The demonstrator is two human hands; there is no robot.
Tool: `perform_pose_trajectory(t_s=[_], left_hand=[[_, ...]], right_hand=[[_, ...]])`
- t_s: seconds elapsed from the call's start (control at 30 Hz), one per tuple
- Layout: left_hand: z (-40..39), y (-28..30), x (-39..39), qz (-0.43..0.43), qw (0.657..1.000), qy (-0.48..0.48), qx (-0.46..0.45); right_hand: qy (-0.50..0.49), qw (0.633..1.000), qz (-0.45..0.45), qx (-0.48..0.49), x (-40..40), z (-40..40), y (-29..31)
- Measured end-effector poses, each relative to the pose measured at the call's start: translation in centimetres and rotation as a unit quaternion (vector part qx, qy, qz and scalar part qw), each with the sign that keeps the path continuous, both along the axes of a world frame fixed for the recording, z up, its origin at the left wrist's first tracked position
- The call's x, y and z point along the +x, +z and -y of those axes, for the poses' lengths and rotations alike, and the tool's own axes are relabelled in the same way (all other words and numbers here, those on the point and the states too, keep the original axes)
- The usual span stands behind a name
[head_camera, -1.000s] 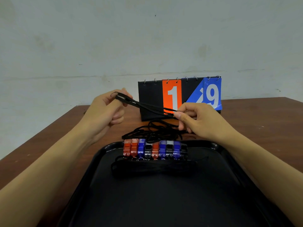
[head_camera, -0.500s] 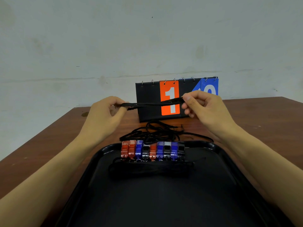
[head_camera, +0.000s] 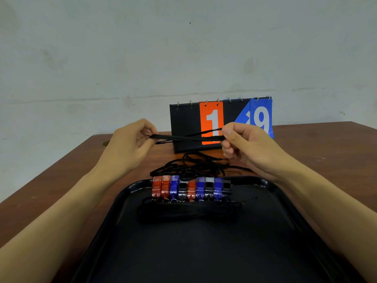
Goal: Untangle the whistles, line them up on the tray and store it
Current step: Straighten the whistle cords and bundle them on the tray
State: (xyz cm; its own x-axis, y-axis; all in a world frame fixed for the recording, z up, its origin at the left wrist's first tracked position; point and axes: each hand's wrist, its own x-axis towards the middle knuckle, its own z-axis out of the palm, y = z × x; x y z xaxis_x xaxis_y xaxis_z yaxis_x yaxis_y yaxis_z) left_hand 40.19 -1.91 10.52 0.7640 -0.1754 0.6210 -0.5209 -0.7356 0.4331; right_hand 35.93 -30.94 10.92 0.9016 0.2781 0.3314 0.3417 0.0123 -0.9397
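Since the earlier frame the right hand [head_camera: 244, 146] has dropped slightly and drawn in, so the black lanyard [head_camera: 187, 137] now runs nearly level between the two hands, and the scoreboard's blue 9 card stands uncovered. The left hand [head_camera: 130, 144] has barely shifted.

Grip: both hands are closed in a pinch on the lanyard, thumb against forefinger, one at each end of a folded bundle of several strands held taut above the table [head_camera: 326, 152]. No whistle body is visible on this lanyard; whether one hangs behind a hand cannot be told.

Task items: nine whistles [head_camera: 191, 188], red, blue and black, stand side by side in a row at the far end of the black tray [head_camera: 285, 201], touching one another, with their bundled cords [head_camera: 189, 211] lying just in front. A loose tangle of cords [head_camera: 195, 166] rests on the table between the tray's far rim and the flip scoreboard [head_camera: 220, 123].

Step in hand, as judged: folding one freed lanyard before laying it down. The untangling is not finished. The next move calls for setting this bundle on the tray beside the row without disturbing it, then working the remaining tangle apart.
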Motion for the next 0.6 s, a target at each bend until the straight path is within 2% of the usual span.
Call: perform_pose_trajectory(t_s=[0.13, 0.23, 0.4, 0.6], left_hand=[[0.0, 0.4, -0.2, -0.001, 0.998, 0.009, 0.065], [0.1, 0.4, -0.4, -0.006, 0.997, 0.024, 0.071], [-0.2, 0.8, -0.7, -0.039, 0.999, 0.017, 0.033], [-0.6, 1.6, -1.4, -0.098, 0.992, -0.064, -0.045]], right_hand=[[-0.087, 0.995, 0.017, -0.038, 0.7, 0.5, -0.1], [-0.116, 0.991, 0.022, -0.063, 0.8, 0.8, -0.2], [-0.104, 0.993, 0.002, -0.053, 0.6, 1.4, 0.3], [-0.111, 0.992, 0.011, -0.062, 0.6, 2.4, 0.6]])
